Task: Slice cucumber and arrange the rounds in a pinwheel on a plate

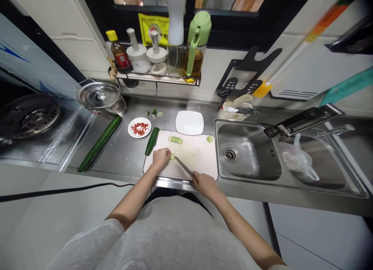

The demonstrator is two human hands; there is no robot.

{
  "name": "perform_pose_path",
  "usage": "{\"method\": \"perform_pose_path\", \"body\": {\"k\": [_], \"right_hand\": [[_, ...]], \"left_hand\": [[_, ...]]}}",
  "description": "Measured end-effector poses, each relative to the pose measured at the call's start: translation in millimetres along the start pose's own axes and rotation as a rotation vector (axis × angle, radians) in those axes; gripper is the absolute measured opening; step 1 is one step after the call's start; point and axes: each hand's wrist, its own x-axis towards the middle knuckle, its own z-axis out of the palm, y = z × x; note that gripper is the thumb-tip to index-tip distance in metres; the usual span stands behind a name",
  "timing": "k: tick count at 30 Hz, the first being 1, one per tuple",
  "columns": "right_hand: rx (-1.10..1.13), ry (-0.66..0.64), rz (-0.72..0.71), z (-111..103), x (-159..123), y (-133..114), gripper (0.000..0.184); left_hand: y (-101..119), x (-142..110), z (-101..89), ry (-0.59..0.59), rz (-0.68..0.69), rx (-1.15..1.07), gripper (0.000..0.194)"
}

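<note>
My right hand (205, 184) is closed around the handle of a knife (184, 168), whose blade points up and left over the white cutting board (201, 157). At the tip of the blade lies a pale cucumber slice (172, 157). My left hand (161, 158) has its fingers curled together at the left edge of that slice, seemingly pinching it against the board. Behind them, an overlapping row of cucumber slices (175, 140) rests on the board. More slices (209, 138) sit at its top right corner. A cut length of cucumber (152, 141) leans along the board's left edge.
A white plate of chopped red pieces (140, 128), a white dish (189, 122) and cucumber ends (154, 112) stand behind the board. A whole cucumber (100, 143) and a lidded steel pot (101, 98) are left. The sink (249, 151) is right; a condiment rack (157, 79) hangs above.
</note>
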Motion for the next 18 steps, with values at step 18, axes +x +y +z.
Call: {"method": "perform_pose_path", "body": {"k": [18], "right_hand": [[-0.072, -0.004, -0.029, -7, 20, -18, 0.032]], "left_hand": [[-6, 3, -1.1, 0.018, 0.025, -0.008, 0.021]]}}
